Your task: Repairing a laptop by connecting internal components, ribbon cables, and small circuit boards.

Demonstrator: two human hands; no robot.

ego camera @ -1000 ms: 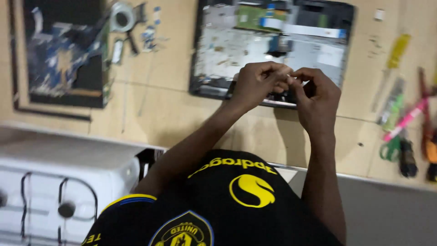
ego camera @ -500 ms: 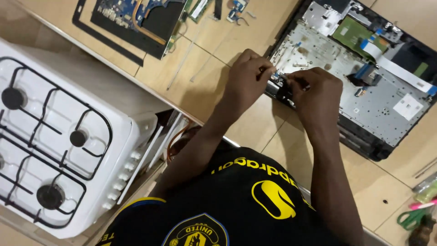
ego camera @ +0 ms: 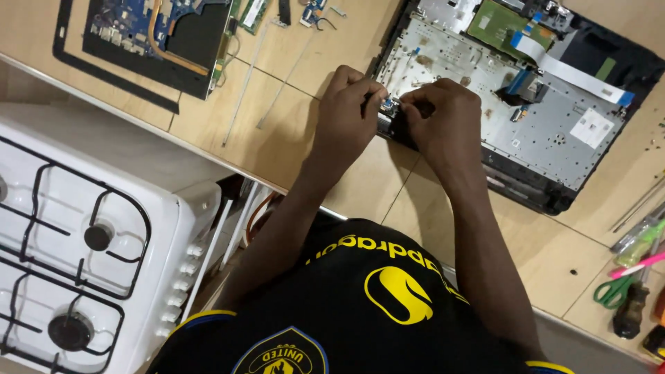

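— What are the two hands doing?

— Both meet at the near left corner of the opened laptop base [ego camera: 526, 118], centre of the frame. The left hand [ego camera: 350, 111] has its fingertips pinched shut on a small blue-and-metal part [ego camera: 387, 105] at that corner; the right hand [ego camera: 440, 114] is curled tight against the same part from the other side, fingers folded down over the dark edge of the case. How much of the part the right hand actually grips, I cannot tell — its fingers hide it.

— And around them?

— The base lies open on a pale wooden table [ego camera: 291, 138], its grey metal plate bare, a white ribbon cable [ego camera: 575, 73] crossing it toward the upper right. A circuit board [ego camera: 156, 34] sits in the upper left of the frame. A white gas stove [ego camera: 90, 242] fills the lower left. Tools lie at the right edge, among them green-handled scissors [ego camera: 613, 291].
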